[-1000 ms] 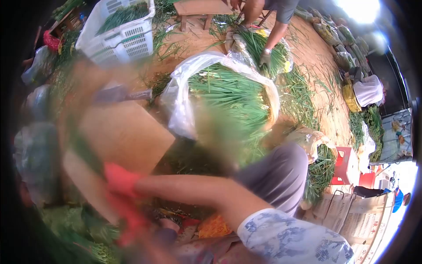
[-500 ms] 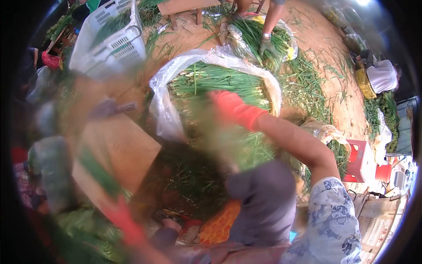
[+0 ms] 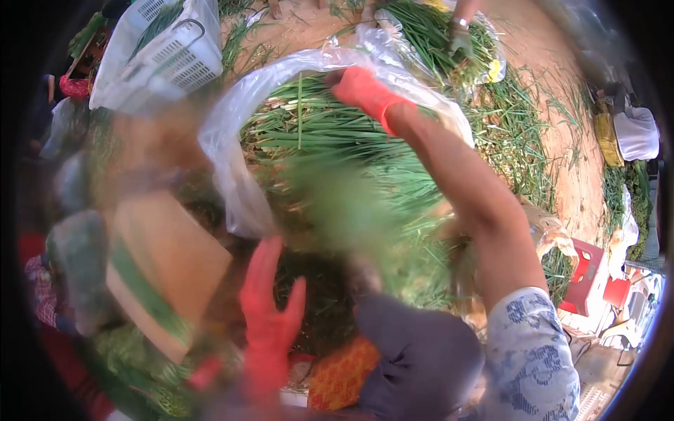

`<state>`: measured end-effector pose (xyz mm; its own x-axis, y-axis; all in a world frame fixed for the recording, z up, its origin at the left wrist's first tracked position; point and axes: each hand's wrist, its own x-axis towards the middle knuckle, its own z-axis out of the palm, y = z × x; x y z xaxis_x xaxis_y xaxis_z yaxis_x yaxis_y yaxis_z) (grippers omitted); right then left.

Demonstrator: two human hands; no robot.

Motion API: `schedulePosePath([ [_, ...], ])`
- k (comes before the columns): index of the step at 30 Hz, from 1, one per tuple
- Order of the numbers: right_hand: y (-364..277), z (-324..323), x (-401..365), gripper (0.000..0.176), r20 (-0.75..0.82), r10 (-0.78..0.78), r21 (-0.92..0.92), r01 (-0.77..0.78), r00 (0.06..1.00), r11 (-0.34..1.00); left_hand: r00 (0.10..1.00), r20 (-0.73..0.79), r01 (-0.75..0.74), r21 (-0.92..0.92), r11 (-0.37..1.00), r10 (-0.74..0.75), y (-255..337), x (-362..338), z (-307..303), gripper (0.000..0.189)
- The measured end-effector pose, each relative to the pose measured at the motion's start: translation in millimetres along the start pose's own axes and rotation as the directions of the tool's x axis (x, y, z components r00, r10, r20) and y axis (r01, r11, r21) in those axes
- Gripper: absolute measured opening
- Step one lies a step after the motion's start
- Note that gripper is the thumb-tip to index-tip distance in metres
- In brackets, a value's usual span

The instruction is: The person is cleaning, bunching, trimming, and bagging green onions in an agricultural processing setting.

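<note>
My left hand [image 3: 270, 316], in a red glove, is held up in front of my lap. Its thumb and fingers are apart, and it holds nothing. My right hand [image 3: 361, 91], also red-gloved, reaches to the far side of an open clear plastic bag [image 3: 217, 140]. Its fingers curl down onto the green onions [image 3: 330, 130] heaped in the bag; the fingertips are hidden. A thin bunch of green onions [image 3: 144, 288] lies along a wooden board [image 3: 172, 242] at my left. Blurred greenery [image 3: 351, 210] is in front of my knee [image 3: 428, 358].
A white plastic crate [image 3: 179, 70] stands at the far left. Another person's gloved hand [image 3: 461, 43] is over a second bag of green onions [image 3: 425, 31]. A red stool [image 3: 583, 277] stands at the right. Loose leaves [image 3: 519, 151] litter the earthen floor. A person sits far right.
My left hand has moved right from the board, leaving the bunch lying there, and its fingers are spread. My right hand has shifted up to the bag's far side. The view has shifted slightly.
</note>
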<state>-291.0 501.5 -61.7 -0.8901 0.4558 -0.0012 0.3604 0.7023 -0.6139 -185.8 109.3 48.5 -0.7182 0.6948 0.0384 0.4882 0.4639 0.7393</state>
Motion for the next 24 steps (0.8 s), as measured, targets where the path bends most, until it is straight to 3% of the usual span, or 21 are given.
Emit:
schedulePosePath([
  [2, -5, -18, 46, 0.027, -0.027, 0.124, -0.280, -0.126, 0.992, 0.952, 0.986, 0.116, -0.123, -0.006, 0.992, 0.123, -2, 71, -5, 0.067],
  [5, -25, -54, 44, 0.032, 0.057, 0.088, 0.131, -0.095, 0.995, 0.987, 0.966, 0.172, -0.203, 0.047, 0.978, 0.192, -28, 166, -3, 0.066],
  [7, -26, -44, 34, 0.038, 0.257, -0.093, 0.114, 0.065, 0.962, 0.991, 0.994, 0.110, -0.005, -0.132, 0.991, 0.020, -51, 213, -10, 0.072],
  [9, -29, -27, 19, 0.043, 0.371, -0.188, 0.037, 0.188, 0.909, 0.981, 0.997, -0.071, -0.012, -0.057, 0.998, 0.008, -72, 246, -18, 0.076],
  [10, -31, -18, 10, 0.045, 0.385, -0.201, -0.045, 0.235, 0.901, 0.971, 0.987, -0.161, -0.014, -0.017, 1.000, 0.011, -75, 254, -22, 0.077],
  [11, -33, -12, 8, 0.046, 0.398, -0.213, -0.127, 0.283, 0.892, 0.951, 0.987, -0.140, -0.085, -0.030, 0.996, 0.080, -74, 254, -23, 0.078],
  [14, -29, 3, 16, 0.047, 0.413, -0.148, -0.156, 0.230, 0.898, 0.961, 0.963, -0.118, -0.247, -0.030, 0.968, 0.242, -63, 246, -20, 0.080],
  [18, -13, 11, 28, 0.042, 0.362, -0.132, 0.034, 0.128, 0.923, 0.991, 0.922, -0.190, -0.335, 0.044, 0.941, 0.337, -53, 234, -18, 0.081],
  [19, -36, -20, 27, 0.042, 0.381, -0.073, 0.030, 0.066, 0.922, 0.997, 0.908, -0.209, -0.361, 0.053, 0.931, 0.364, -49, 233, -17, 0.081],
  [24, -44, -22, 39, 0.043, 0.335, -0.139, -0.031, 0.159, 0.932, 0.987, 0.920, -0.164, -0.353, 0.050, 0.934, 0.357, -46, 223, -17, 0.080],
])
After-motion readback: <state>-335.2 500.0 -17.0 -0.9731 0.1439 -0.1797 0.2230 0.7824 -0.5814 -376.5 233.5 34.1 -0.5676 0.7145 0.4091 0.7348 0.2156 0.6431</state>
